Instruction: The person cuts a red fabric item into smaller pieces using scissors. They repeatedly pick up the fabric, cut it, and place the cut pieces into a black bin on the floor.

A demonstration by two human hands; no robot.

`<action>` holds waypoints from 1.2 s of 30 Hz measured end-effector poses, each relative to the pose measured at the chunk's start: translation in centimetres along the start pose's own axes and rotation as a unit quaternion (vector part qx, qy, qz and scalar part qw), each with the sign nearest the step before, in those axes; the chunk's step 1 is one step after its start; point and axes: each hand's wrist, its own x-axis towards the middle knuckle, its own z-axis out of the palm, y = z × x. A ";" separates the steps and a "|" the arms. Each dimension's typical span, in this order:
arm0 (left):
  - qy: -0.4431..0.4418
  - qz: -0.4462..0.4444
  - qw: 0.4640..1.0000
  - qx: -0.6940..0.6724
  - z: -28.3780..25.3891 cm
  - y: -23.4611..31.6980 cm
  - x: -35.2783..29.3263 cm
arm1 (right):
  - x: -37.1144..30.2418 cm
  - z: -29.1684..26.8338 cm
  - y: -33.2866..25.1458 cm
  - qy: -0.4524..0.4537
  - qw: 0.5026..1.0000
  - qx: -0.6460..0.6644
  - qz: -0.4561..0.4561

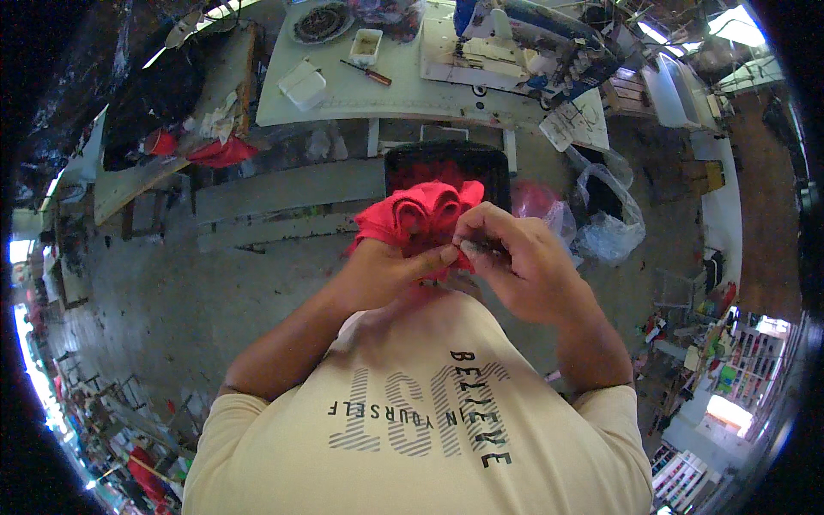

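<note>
A bundle of red cloth (412,213), folded and rolled into loops along its top, is held up in front of my chest. My left hand (386,273) is closed round its lower left side, with the thumb pointing across toward the right. On the right edge of the bundle, my right hand (525,262) has thumb and forefinger pinched together at the cloth. Just beyond the bundle stands a black bin (498,163) with more red pieces inside. The bundle hides part of its near side, and my fingers hide the pinched spot.
Ahead is a pale worktable (343,107) carrying a sewing machine (481,56), a screwdriver (367,72), a white tub (302,84) and a small tray (366,47). Clear plastic bags (609,227) sit on the floor at right. Red cloth (221,153) lies on a left-hand table.
</note>
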 end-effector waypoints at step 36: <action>0.153 -0.071 0.941 0.295 2.9 4.2 3.0 | -1.9 -7.0 12.7 0.029 0.785 0.604 0.138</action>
